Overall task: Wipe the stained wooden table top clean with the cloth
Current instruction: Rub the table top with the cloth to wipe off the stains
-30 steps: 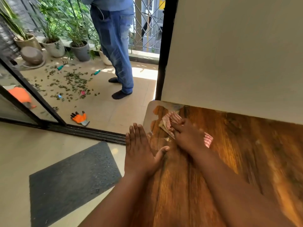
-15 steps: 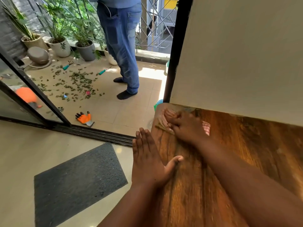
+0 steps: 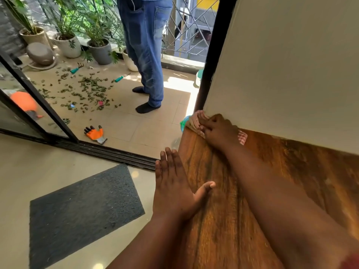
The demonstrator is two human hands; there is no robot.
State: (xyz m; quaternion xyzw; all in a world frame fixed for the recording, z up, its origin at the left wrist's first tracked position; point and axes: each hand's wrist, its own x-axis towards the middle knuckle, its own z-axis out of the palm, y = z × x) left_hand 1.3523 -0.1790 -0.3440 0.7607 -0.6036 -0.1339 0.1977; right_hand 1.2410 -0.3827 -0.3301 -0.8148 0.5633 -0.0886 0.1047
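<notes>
Cloth [image 3: 197, 121] under right hand [image 3: 218, 131], table [image 3: 223, 220] corner.

The right hand [image 3: 218, 131] is stretched far forward on a long, nearly straight forearm that crosses the view from the lower right corner. Its knuckles are up and its fingers [image 3: 204, 124] are curled down, gripping the cloth [image 3: 196, 121] beneath the palm. The left hand [image 3: 172, 187] is nearer, palm down, with its four fingers straight and held together, pointing forward. Its thumb [image 3: 206, 188] is spread out to the right. The bare left forearm rises from the bottom edge, lying roughly parallel to the right one.
</notes>
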